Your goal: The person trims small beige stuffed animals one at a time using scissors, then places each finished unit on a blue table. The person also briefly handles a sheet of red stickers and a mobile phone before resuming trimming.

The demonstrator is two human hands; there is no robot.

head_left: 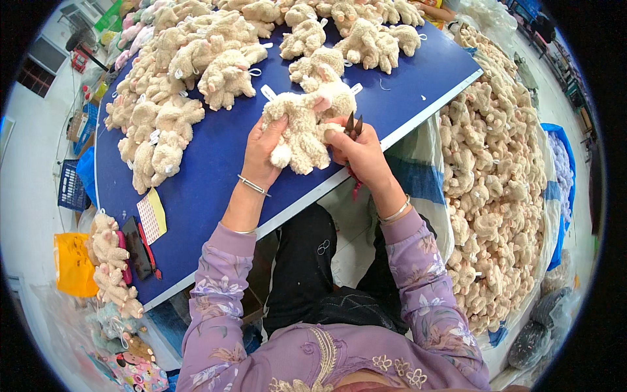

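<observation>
A cream, curly-pile plush animal (302, 130) with a pinkish ear and a white loop tag is held up over the near edge of the blue table (225, 147). Its left side is gripped between the thumb and fingers of my left hand (262, 155). My right hand (366, 155) pinches a small limb of the toy at its right side. Dark-bladed thread snips (353, 125) are also tucked in this hand, blades pointing up and away; a red part hangs below the palm. Just behind the held toy lies another plush animal (336, 98).
Many similar plush animals (225, 78) are heaped on the table's far and left parts. To the right, a large open sack (424, 157) brims with more. At the table's left corner lie a sticker sheet (152, 217), a phone (136, 247) and a red pen-like tool (149, 251).
</observation>
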